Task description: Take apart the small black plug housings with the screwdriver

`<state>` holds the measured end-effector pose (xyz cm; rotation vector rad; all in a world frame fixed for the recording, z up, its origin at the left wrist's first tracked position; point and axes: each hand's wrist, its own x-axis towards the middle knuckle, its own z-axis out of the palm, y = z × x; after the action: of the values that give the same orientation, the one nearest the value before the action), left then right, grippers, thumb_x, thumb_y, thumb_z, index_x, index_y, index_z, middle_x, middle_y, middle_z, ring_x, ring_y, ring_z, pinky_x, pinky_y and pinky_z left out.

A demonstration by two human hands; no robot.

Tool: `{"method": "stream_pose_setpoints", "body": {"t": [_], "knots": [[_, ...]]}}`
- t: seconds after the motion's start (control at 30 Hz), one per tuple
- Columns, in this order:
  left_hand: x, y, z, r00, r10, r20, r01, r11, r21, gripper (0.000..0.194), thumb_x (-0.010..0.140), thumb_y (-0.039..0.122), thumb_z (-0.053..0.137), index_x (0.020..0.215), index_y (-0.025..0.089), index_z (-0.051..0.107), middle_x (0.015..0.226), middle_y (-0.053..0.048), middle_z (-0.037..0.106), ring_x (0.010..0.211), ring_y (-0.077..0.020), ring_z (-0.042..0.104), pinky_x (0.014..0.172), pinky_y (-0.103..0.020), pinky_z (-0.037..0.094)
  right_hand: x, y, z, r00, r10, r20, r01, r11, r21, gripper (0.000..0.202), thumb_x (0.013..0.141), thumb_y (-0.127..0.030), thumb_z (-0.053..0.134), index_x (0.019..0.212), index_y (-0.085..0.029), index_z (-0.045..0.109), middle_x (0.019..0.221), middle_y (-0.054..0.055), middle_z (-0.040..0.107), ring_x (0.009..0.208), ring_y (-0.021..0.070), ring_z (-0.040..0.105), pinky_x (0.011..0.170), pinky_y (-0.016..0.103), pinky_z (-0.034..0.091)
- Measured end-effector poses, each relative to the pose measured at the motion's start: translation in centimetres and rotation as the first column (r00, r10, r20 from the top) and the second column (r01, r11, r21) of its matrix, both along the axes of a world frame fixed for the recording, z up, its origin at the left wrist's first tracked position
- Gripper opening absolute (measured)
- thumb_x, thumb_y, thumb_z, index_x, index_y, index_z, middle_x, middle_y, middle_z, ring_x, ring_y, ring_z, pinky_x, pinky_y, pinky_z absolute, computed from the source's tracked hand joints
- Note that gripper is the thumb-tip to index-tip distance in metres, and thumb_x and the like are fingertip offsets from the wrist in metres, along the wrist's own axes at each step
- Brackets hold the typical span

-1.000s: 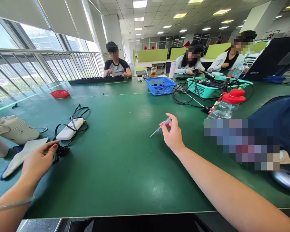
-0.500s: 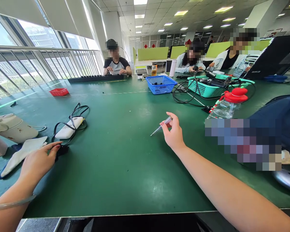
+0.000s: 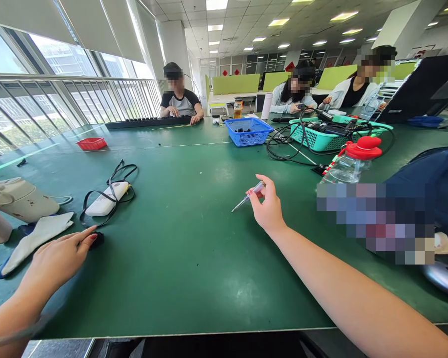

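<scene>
My right hand (image 3: 268,204) is closed around a slim screwdriver (image 3: 242,200), whose metal tip points down and left over the green table (image 3: 194,293). At the left, my left hand (image 3: 63,253) has its thumb and index finger at a small black object (image 3: 97,240), which is partly hidden by the fingers. Just beyond that hand lies a white device (image 3: 106,200) with a black strap (image 3: 117,174) looped around it.
Left are a white cloth (image 3: 39,241) and a cream bag (image 3: 26,196). Farther back stand a red tray (image 3: 91,144), a blue basket (image 3: 248,137) and a green basket (image 3: 309,136) with cables. Right are a red-capped bottle (image 3: 349,161) and a dark backpack (image 3: 429,189). Three people sit opposite.
My left hand has shifted slightly, its index finger now straighter, and less of the black object shows beside it. My right hand with the screwdriver has hardly moved.
</scene>
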<state>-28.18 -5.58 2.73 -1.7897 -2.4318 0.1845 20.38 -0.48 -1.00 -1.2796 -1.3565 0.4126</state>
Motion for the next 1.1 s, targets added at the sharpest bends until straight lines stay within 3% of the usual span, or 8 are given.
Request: {"method": "stream_pose_setpoints", "body": {"t": [0.13, 0.23, 0.33, 0.43, 0.57, 0.67, 0.87, 1.1], "knots": [[-2.1, -0.4, -1.5, 0.995, -0.076, 0.063, 0.067, 0.988, 0.136, 0.081, 0.088, 0.060, 0.034, 0.150, 0.008, 0.043, 0.139, -0.022, 0.060, 0.132, -0.0387, 0.054, 0.107, -0.051, 0.043, 0.1, 0.0, 0.0, 1.000, 0.000, 0.002, 0.000, 1.000, 0.003, 0.043, 0.089, -0.031, 0.053, 0.131, -0.022, 0.047, 0.091, 0.005, 0.075, 0.080, 0.0212, 0.070, 0.077, 0.039, 0.055], [-4.0, -0.9, -2.7, 0.992, -0.054, 0.114, 0.042, 0.993, 0.111, 0.079, 0.086, 0.054, 0.034, 0.144, 0.002, 0.049, 0.143, -0.025, 0.056, 0.134, -0.0409, 0.051, 0.109, -0.053, 0.042, 0.1, 0.0, 0.0, 1.000, 0.005, 0.001, -0.005, 1.000, 0.005, 0.043, 0.089, -0.032, 0.053, 0.131, -0.022, 0.046, 0.091, 0.005, 0.075, 0.080, 0.0212, 0.071, 0.077, 0.039, 0.055], [-5.6, -1.3, -3.4, 0.984, -0.017, 0.178, 0.005, 0.998, 0.067, 0.072, 0.088, 0.052, 0.031, 0.138, 0.009, 0.059, 0.127, -0.021, 0.068, 0.117, -0.0396, 0.064, 0.096, -0.051, 0.052, 0.1, 0.0, -0.1, 1.000, 0.010, -0.002, -0.010, 1.000, 0.013, 0.042, 0.089, -0.032, 0.053, 0.130, -0.023, 0.047, 0.090, 0.005, 0.074, 0.079, 0.0214, 0.071, 0.076, 0.039, 0.055], [-6.5, -1.4, -3.4, 0.990, -0.004, 0.141, -0.009, 0.996, 0.085, 0.067, 0.088, 0.052, 0.032, 0.132, 0.014, 0.065, 0.115, -0.021, 0.073, 0.104, -0.0396, 0.068, 0.086, -0.050, 0.055, 0.1, 0.0, -0.1, 1.000, 0.005, -0.006, -0.005, 1.000, 0.012, 0.043, 0.089, -0.033, 0.053, 0.130, -0.023, 0.047, 0.091, 0.005, 0.075, 0.079, 0.0216, 0.071, 0.077, 0.040, 0.055], [-5.3, -1.3, -2.0, 0.998, -0.011, 0.068, -0.004, 0.978, 0.207, 0.071, 0.091, 0.053, 0.025, 0.134, 0.010, 0.061, 0.124, -0.024, 0.067, 0.115, -0.0409, 0.062, 0.092, -0.052, 0.052, 0.0, -0.1, 0.0, 1.000, 0.008, -0.005, -0.008, 1.000, -0.013, 0.043, 0.089, -0.033, 0.053, 0.130, -0.022, 0.047, 0.092, 0.006, 0.075, 0.081, 0.0223, 0.071, 0.077, 0.040, 0.055], [-2.8, -0.9, -0.7, 0.990, -0.132, 0.058, 0.108, 0.944, 0.311, 0.072, 0.093, 0.053, 0.022, 0.141, 0.012, 0.055, 0.133, -0.020, 0.061, 0.122, -0.0381, 0.057, 0.103, -0.053, 0.047, 0.0, -0.1, 0.1, 1.000, 0.009, 0.000, -0.009, 1.000, -0.022, 0.043, 0.089, -0.033, 0.053, 0.131, -0.021, 0.046, 0.092, 0.006, 0.075, 0.081, 0.0224, 0.071, 0.078, 0.040, 0.055], [0.0, 1.1, -0.6, 0.936, -0.326, 0.131, 0.298, 0.935, 0.192, 0.066, 0.085, 0.048, 0.032, 0.129, 0.009, 0.062, 0.133, -0.019, 0.060, 0.114, -0.0336, 0.062, 0.108, -0.048, 0.044, 0.0, 0.0, -0.1, 1.000, -0.007, 0.004, 0.007, 1.000, 0.009, 0.044, 0.089, -0.033, 0.054, 0.130, -0.022, 0.047, 0.091, 0.005, 0.074, 0.079, 0.0219, 0.071, 0.077, 0.040, 0.056], [-0.5, 1.4, -1.1, 0.936, -0.348, 0.057, 0.334, 0.927, 0.171, 0.068, 0.084, 0.046, 0.030, 0.130, 0.007, 0.061, 0.127, -0.021, 0.066, 0.111, -0.0345, 0.064, 0.104, -0.048, 0.045, 0.1, 0.0, 0.0, 1.000, -0.001, 0.001, 0.001, 1.000, 0.017, 0.043, 0.089, -0.033, 0.054, 0.131, -0.023, 0.047, 0.091, 0.005, 0.074, 0.079, 0.0217, 0.072, 0.076, 0.040, 0.056]]}}
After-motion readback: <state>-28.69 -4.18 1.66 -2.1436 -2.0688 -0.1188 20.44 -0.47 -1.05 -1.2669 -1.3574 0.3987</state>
